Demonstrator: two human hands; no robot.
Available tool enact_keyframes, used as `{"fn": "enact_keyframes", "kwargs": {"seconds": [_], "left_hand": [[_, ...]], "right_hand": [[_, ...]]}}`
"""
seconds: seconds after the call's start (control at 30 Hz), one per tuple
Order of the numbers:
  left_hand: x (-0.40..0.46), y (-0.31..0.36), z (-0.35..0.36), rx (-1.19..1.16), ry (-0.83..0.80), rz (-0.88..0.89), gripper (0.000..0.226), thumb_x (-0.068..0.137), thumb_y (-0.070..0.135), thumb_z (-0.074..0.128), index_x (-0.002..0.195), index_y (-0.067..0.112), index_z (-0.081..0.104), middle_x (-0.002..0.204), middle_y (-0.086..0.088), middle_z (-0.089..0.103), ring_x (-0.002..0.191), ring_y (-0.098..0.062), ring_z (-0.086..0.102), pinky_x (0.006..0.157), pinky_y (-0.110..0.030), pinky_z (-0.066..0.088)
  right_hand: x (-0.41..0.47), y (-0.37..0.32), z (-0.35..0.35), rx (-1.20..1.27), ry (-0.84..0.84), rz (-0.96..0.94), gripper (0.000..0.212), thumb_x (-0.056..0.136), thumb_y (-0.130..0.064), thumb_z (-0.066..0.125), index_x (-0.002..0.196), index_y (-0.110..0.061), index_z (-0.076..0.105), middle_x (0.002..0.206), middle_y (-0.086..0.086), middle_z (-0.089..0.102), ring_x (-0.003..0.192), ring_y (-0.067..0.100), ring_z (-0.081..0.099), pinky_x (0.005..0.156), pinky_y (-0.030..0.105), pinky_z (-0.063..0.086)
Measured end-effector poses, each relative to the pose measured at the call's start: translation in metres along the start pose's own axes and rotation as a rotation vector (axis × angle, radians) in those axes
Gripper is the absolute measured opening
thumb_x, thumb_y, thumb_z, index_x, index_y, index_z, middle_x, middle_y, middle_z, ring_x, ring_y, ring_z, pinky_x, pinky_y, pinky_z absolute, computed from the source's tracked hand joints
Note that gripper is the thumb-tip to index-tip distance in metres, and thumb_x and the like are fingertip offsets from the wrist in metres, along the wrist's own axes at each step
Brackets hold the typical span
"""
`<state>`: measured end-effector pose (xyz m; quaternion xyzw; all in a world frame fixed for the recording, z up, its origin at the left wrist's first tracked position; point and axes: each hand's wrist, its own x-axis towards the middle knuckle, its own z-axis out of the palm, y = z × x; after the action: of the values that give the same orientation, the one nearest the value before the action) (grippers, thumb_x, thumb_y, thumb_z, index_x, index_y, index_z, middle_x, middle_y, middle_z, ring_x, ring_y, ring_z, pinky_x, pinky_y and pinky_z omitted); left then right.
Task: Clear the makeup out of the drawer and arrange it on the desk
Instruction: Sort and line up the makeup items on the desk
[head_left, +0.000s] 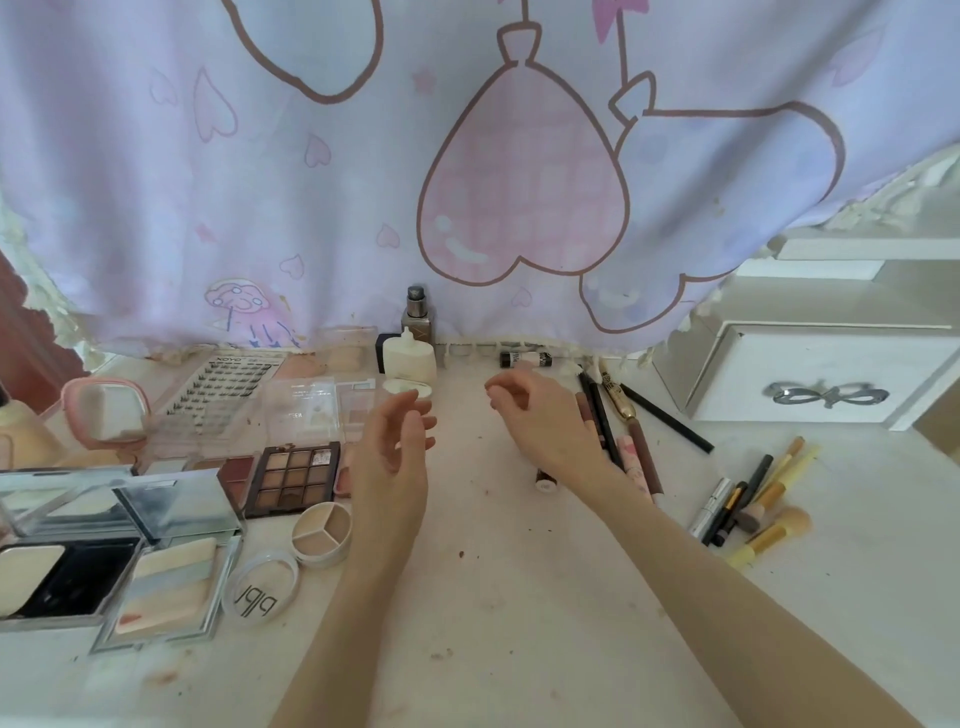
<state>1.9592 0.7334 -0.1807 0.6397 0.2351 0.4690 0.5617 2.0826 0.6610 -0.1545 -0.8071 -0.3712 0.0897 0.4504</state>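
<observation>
Round white three-part concealer pot (322, 533) uncovered, white bow-handled drawer (826, 374) closed, left hand (392, 449) and right hand (545, 415) loosely curled, grasping nothing

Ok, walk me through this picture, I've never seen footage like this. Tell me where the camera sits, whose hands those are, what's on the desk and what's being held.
There is no machine: the one picture comes from a camera worn on a person's head, looking forward and down. The left hand and right hand hover over a white desk, fingers loosely curled, holding nothing. On the left lie an eyeshadow palette, open compacts, a three-part concealer pot and a lash tray. On the right lie pencils and yellow-handled brushes. A cream bottle stands at the back, under a hanging printed cloth. A white drawer at the right is shut.
</observation>
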Motion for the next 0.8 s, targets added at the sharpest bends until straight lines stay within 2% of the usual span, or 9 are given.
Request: {"fn": "enact_keyframes", "kwargs": {"seconds": [0.1, 0.17, 0.27, 0.33, 0.43, 0.5, 0.57, 0.67, 0.8], "left_hand": [[-0.001, -0.006, 0.002, 0.093, -0.11, -0.004, 0.024, 0.096, 0.011, 0.042, 0.104, 0.03, 0.054, 0.102, 0.011, 0.063, 0.093, -0.008, 0.061, 0.084, -0.03, 0.051], [-0.002, -0.009, 0.004, 0.145, -0.178, -0.043, 0.031, 0.097, 0.007, 0.04, 0.101, 0.034, 0.054, 0.102, 0.012, 0.062, 0.1, -0.01, 0.06, 0.09, -0.033, 0.048], [-0.006, -0.009, 0.005, 0.363, -0.303, -0.075, 0.032, 0.096, 0.007, 0.038, 0.115, 0.026, 0.056, 0.111, 0.012, 0.059, 0.113, -0.009, 0.054, 0.093, -0.018, 0.037], [-0.006, -0.007, 0.011, 0.507, -0.401, -0.065, 0.035, 0.097, 0.01, 0.038, 0.129, 0.018, 0.048, 0.125, 0.008, 0.053, 0.119, -0.006, 0.047, 0.093, -0.011, 0.028], [0.007, -0.005, 0.032, 0.661, -0.531, -0.02, 0.043, 0.096, 0.014, 0.04, 0.139, 0.017, 0.037, 0.139, -0.002, 0.043, 0.128, -0.015, 0.04, 0.101, -0.021, 0.027], [0.021, -0.007, 0.049, 0.771, -0.591, 0.012, 0.045, 0.095, 0.016, 0.041, 0.14, 0.018, 0.034, 0.139, -0.009, 0.041, 0.128, -0.023, 0.039, 0.104, -0.029, 0.029], [0.032, -0.008, 0.066, 0.84, -0.613, 0.037, 0.044, 0.095, 0.018, 0.041, 0.139, 0.02, 0.036, 0.137, -0.011, 0.043, 0.125, -0.027, 0.04, 0.102, -0.035, 0.033], [0.041, -0.011, 0.082, 0.879, -0.602, 0.078, 0.041, 0.095, 0.017, 0.039, 0.136, 0.022, 0.041, 0.133, -0.012, 0.046, 0.121, -0.028, 0.043, 0.099, -0.033, 0.034], [0.046, -0.017, 0.093, 0.889, -0.605, 0.062, 0.036, 0.093, 0.015, 0.042, 0.129, 0.014, 0.046, 0.12, -0.017, 0.051, 0.115, -0.031, 0.046, 0.09, -0.029, 0.035]], "right_hand": [[-0.025, 0.012, -0.021, -0.165, 0.021, -0.07, 0.019, 0.095, -0.018, 0.047, 0.101, -0.014, 0.066, 0.1, 0.0, 0.065, 0.088, 0.008, 0.052, 0.079, 0.012, 0.033], [-0.043, 0.021, -0.033, -0.28, 0.002, -0.121, 0.022, 0.096, -0.016, 0.046, 0.105, -0.01, 0.065, 0.105, 0.0, 0.064, 0.094, 0.009, 0.051, 0.079, 0.013, 0.03], [-0.06, 0.041, -0.042, -0.476, 0.012, -0.163, 0.028, 0.097, -0.027, 0.046, 0.117, -0.015, 0.061, 0.123, -0.001, 0.058, 0.12, 0.015, 0.046, 0.103, 0.02, 0.024], [-0.067, 0.049, -0.042, -0.64, -0.05, -0.122, 0.044, 0.095, -0.045, 0.041, 0.135, -0.028, 0.045, 0.142, -0.006, 0.042, 0.137, 0.014, 0.027, 0.117, 0.035, 0.009], [-0.069, 0.051, -0.041, -0.761, -0.17, -0.1, 0.058, 0.09, -0.063, 0.031, 0.144, -0.042, 0.023, 0.155, -0.005, 0.018, 0.144, 0.017, 0.008, 0.116, 0.05, -0.001], [-0.067, 0.048, -0.041, -0.757, -0.196, -0.117, 0.052, 0.093, -0.057, 0.034, 0.143, -0.043, 0.025, 0.156, -0.002, 0.015, 0.144, 0.019, 0.008, 0.116, 0.05, 0.0], [-0.064, 0.049, -0.041, -0.748, -0.154, -0.149, 0.044, 0.096, -0.048, 0.035, 0.139, -0.039, 0.033, 0.153, -0.002, 0.022, 0.142, 0.018, 0.014, 0.115, 0.047, 0.005], [-0.06, 0.058, -0.043, -0.731, -0.094, -0.175, 0.041, 0.096, -0.041, 0.035, 0.136, -0.033, 0.036, 0.148, -0.005, 0.03, 0.139, 0.017, 0.019, 0.114, 0.043, 0.009], [-0.049, 0.073, -0.052, -0.725, -0.076, -0.111, 0.046, 0.098, -0.041, 0.031, 0.143, -0.031, 0.028, 0.155, -0.003, 0.021, 0.142, 0.017, 0.017, 0.115, 0.037, 0.007]]}}
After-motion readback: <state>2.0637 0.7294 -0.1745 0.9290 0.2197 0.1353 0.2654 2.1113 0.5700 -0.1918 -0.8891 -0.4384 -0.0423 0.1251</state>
